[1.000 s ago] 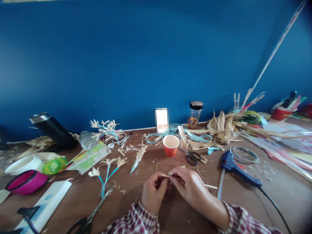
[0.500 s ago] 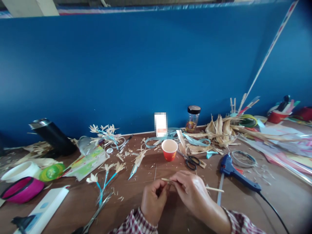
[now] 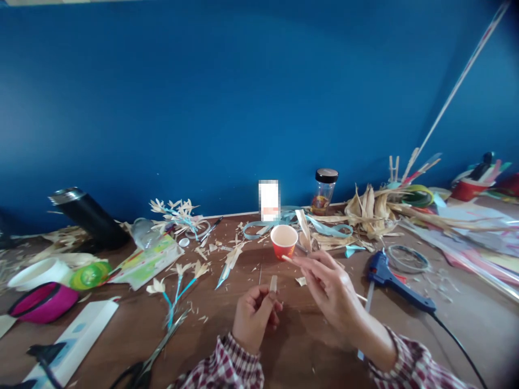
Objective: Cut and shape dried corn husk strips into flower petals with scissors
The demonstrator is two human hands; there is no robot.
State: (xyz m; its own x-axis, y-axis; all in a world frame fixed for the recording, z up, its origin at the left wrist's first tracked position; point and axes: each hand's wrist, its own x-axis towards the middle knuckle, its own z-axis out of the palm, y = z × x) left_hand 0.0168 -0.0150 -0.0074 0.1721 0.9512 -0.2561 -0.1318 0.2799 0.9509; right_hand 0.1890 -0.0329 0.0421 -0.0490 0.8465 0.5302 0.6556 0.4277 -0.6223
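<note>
My left hand (image 3: pixel 256 312) is closed in a pinch on a short pale strip of corn husk (image 3: pixel 274 282), which stands upright above the thumb. My right hand (image 3: pixel 334 289) is raised beside it, fingers closed around a thin pale stick (image 3: pixel 287 258). The stick's tip pokes out past the index finger, close to the front of a red paper cup (image 3: pixel 285 243); its other end shows behind the wrist. Small scissors lie mostly hidden behind the right hand. Husk flowers with blue stems (image 3: pixel 172 302) rest left of my hands.
On the right lies a blue glue gun (image 3: pixel 381 270) with its cord. Large scissors (image 3: pixel 152 351) and a white power strip (image 3: pixel 75 340) are at front left. A black flask (image 3: pixel 89 221), a lidded jar (image 3: pixel 324 189) and dried husks (image 3: pixel 367 213) stand along the blue partition.
My hands have parted. The right hand has moved up and forward toward the cup with the stick, while the left stays low, holding the husk strip upright. The view has tipped slightly downward.
</note>
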